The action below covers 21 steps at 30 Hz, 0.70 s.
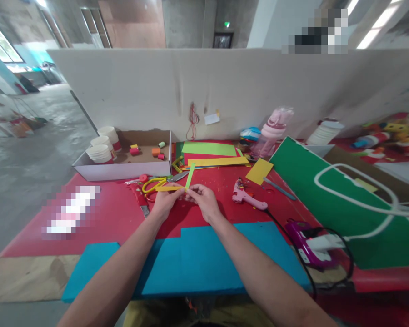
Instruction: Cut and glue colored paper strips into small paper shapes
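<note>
My left hand (168, 203) and my right hand (206, 202) meet over the red tabletop, fingertips pinched close together. A yellow-orange paper strip (167, 188) runs leftward across my left hand from that pinch. From the same spot a light green paper strip (190, 176) points up and away, its lower end at my right fingertips. Whether the two strips are joined there is hidden by the fingers. Just beyond my left hand lie yellow-handled scissors (154, 184), with a red utility knife (139, 199) beside them. A pink glue gun (247, 196) rests to the right of my right hand.
A shallow box (122, 171) at back left holds white paper cups (100, 153) and small paper rolls. Green and yellow paper sheets (209, 148) lie behind my hands. Blue boards (221, 254) line the front edge. At right are a purple power strip (310, 247), cables and a green board (327, 200).
</note>
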### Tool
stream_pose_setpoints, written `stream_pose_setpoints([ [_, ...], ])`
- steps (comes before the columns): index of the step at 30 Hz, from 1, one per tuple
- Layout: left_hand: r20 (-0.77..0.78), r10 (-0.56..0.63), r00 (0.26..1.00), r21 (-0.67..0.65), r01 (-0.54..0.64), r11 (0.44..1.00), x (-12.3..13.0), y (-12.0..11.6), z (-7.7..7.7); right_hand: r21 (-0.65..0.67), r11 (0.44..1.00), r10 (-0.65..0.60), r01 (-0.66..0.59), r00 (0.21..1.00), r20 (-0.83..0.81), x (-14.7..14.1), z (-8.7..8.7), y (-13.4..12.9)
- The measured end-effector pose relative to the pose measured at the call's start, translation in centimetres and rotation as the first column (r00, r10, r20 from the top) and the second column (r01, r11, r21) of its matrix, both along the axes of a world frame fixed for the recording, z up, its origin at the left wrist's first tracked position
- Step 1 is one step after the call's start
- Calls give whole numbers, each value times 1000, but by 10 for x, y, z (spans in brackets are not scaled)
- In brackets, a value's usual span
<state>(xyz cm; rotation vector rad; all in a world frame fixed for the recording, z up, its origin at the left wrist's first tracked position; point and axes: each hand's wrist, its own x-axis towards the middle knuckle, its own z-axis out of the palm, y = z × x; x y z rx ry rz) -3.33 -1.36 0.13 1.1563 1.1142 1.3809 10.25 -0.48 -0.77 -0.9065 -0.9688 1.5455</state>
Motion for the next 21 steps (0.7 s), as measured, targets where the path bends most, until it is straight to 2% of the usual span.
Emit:
stream_pose_setpoints([
  [6, -33, -31, 999, 12, 31, 999, -1, -1, 0, 24, 1000, 3, -4, 999, 49, 2, -1, 2],
  [11, 49, -96, 994, -21, 97, 995, -1, 0, -3, 52, 999, -8, 3, 996, 89, 3, -1, 3],
  [16, 72, -96, 993, -61, 101, 993, -2, 2, -1, -14, 998, 65, -64, 997, 49, 4, 2, 2],
  [21, 89, -108, 990, -43, 112, 993, -2, 1, 0, -33, 999, -7, 7, 1000, -11, 3, 1, 2],
])
